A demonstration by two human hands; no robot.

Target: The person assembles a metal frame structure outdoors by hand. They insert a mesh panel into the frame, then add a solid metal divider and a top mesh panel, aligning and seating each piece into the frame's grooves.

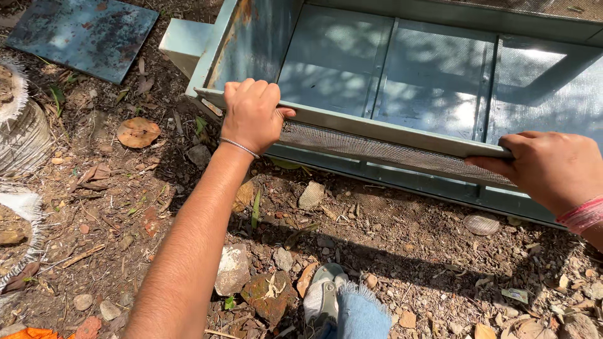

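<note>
A large pale blue-green metal frame with wire mesh panels (402, 135) stands tilted on the dirt in front of me. My left hand (252, 114) grips its near top rail close to the left corner, fingers curled over the edge. A thin bracelet sits on that wrist. My right hand (553, 168) grips the same rail further right, thumb on top, with a pink thread band at the wrist. A strip of mesh (352, 145) runs along the rail between my hands.
A rusty blue metal sheet (81, 34) lies on the ground at top left. White woven sacks (22, 135) filled with soil stand at the left edge. Stones, dry leaves and twigs cover the dirt. My shoe (321, 295) and jeans leg show at the bottom.
</note>
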